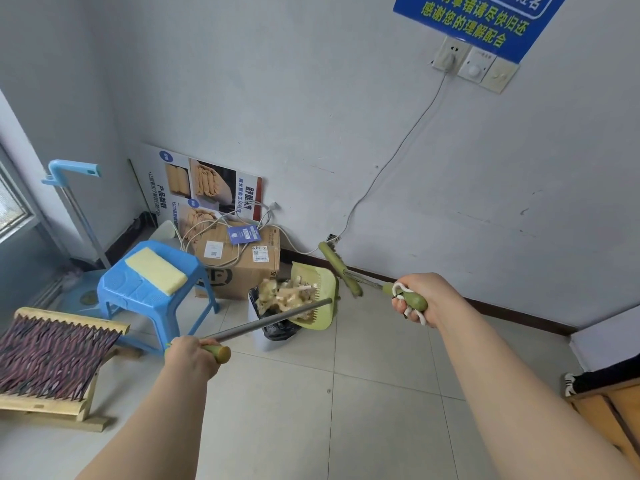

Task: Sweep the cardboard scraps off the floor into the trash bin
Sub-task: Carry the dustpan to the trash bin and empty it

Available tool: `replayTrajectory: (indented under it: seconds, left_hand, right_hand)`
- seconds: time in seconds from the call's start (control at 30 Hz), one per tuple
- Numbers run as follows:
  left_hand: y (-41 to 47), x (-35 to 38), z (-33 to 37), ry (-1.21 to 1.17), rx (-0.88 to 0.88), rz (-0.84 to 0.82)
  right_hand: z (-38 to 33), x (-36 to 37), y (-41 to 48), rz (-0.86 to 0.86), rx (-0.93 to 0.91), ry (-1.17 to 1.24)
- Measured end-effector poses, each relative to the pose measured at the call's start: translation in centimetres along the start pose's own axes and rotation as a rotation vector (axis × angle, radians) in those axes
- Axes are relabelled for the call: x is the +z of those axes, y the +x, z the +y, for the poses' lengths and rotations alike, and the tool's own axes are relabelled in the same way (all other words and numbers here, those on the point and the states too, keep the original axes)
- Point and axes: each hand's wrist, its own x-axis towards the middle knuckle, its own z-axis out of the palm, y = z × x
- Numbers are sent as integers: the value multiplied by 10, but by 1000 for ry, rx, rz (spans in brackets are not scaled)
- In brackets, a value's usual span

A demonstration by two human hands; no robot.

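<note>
The cardboard scraps (pixel 282 293) lie heaped in the green dustpan (pixel 317 306), which is tilted over the trash bin (pixel 262 341) lined with a black bag (pixel 280 332). Some appear to be sliding into the bag. The dustpan's long handle is gripped at its green end by the left hand (pixel 192 355), the fingers curled round it. The broom (pixel 339 268) is held raised just beside the pan by the right hand (pixel 417 299), which is closed round its green grip.

The step is judged to be the emptying. The pan should be tipped steeper over the bag's mouth so that nothing is spilled on the floor. Stuck pieces could be pushed out with the broom.

A cardboard box (pixel 239 268) and a blue stool (pixel 138 292) stand just beside the bin, limiting the swing there. A cable (pixel 391 161) trails down the wall behind, and the broom head should be kept off it.
</note>
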Motion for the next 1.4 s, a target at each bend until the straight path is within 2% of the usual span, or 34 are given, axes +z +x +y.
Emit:
replayTrajectory:
  seconds: [0.67,0.97,1.17,1.4]
  left_hand:
    - [10,-6,1,-150,-141,-45]
    - [25,-20,0,-280,-273,-103]
    - [18,-25,-2,-332,-276,-101]
    - [6,-19,9,-271,-223,-106]
  right_hand:
    - [5,-1,-3,40,-33,7]
    - [9,1,-4,40,-23,17]
    - [11,3,-3,57,-46,26]
    - [13,4,-9,69,-45,26]
